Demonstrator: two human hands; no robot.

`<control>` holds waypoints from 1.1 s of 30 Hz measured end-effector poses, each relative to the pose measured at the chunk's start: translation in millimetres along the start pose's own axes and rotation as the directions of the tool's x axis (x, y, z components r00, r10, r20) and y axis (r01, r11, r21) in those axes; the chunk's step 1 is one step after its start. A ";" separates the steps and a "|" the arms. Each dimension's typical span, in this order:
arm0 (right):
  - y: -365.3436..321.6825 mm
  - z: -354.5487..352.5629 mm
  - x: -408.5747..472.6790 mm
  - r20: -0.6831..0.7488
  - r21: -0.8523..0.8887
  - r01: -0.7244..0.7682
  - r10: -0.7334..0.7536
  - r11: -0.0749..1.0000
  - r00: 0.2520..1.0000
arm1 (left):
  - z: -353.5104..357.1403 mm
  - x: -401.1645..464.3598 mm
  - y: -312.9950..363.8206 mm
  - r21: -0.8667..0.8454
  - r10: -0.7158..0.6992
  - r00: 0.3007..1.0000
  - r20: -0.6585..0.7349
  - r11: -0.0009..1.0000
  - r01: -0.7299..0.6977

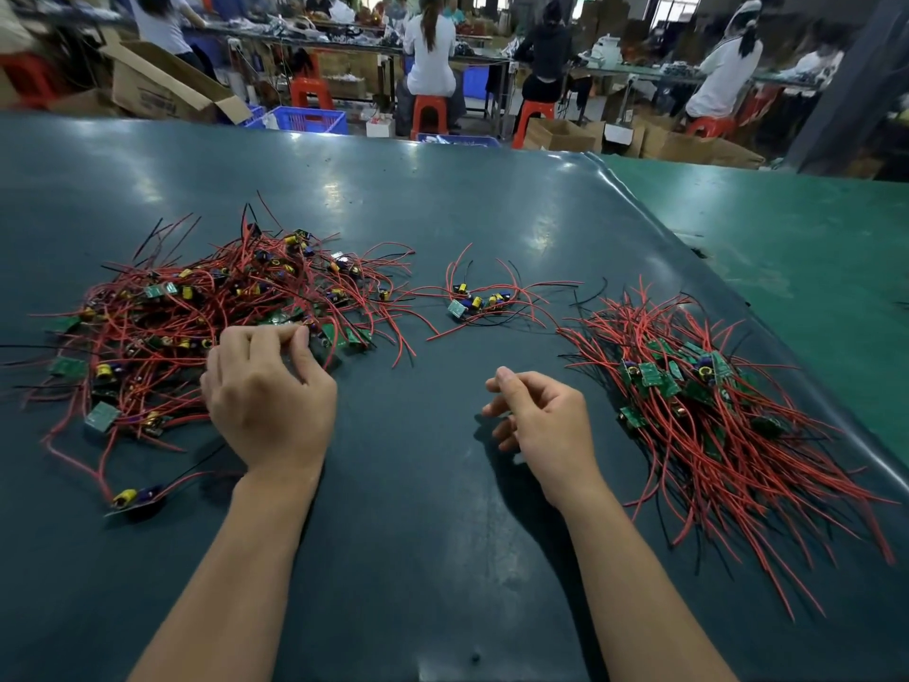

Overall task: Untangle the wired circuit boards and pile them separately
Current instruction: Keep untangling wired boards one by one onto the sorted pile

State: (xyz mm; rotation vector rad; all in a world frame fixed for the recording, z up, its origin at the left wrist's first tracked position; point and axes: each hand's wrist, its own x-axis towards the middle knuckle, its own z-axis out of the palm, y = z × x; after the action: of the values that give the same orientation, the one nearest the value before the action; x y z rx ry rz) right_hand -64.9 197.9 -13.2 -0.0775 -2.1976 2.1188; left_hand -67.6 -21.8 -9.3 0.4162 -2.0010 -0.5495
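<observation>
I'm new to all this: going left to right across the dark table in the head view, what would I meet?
Tangled heap of wired boards → left hand, gripping at the heap's edge → small middle cluster → right hand, holding nothing → sorted pile with its wires combed one way.

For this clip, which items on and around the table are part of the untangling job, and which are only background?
Part of the job:
- tangled heap, where the left hand pinches a board
- small cluster
- sorted pile
- stray board
- right hand, holding nothing

Just lying about:
- cardboard box
- blue crate
- red stools
</observation>
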 end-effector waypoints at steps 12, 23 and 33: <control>10.0 3.3 -1.4 0.248 -0.314 0.384 -0.315 0.868 0.916 | -3.3 -40.9 46.4 -0.658 0.719 0.694 0.036 0.540 -0.525; -7.1 7.2 -2.6 0.145 0.413 -0.073 0.014 0.908 0.989 | 6.9 -43.4 40.7 -0.686 0.525 0.738 0.423 0.718 -0.118; -12.8 3.8 0.1 -0.024 0.520 -0.082 0.111 0.850 0.994 | 3.6 -32.7 41.4 -0.599 0.244 0.960 0.140 0.793 -0.114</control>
State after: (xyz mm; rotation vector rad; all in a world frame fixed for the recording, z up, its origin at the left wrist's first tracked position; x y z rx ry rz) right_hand -65.1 193.7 -0.6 -0.2064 -1.5452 2.6506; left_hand -58.2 30.2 -12.3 -0.2267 -1.9141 -1.0828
